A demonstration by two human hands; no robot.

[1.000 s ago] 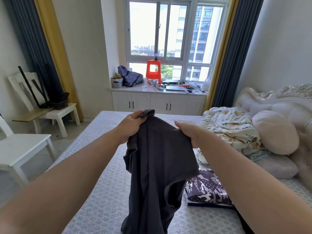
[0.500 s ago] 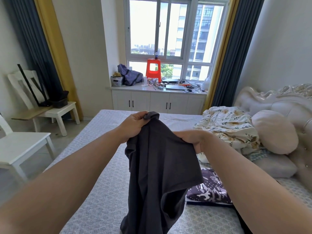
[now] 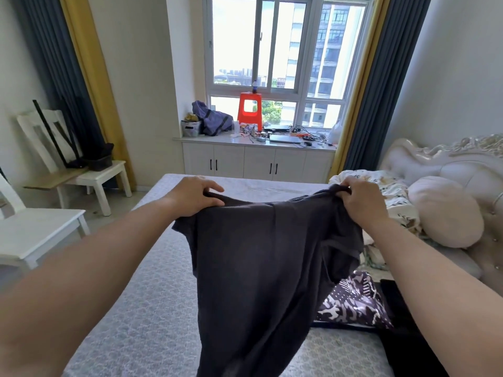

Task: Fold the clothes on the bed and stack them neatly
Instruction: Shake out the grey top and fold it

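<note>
Now our left hand [image 3: 190,195] and right hand [image 3: 362,202] have pulled apart — each pinching the dark shirt [image 3: 261,268] at twelve o'clock — so it hangs wide, ready to fold.

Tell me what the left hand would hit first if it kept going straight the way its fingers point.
Probably nothing near: the left hand, gripping the dark shirt, points over the bed towards the white cabinet under the window. Depth is unclear.
</note>
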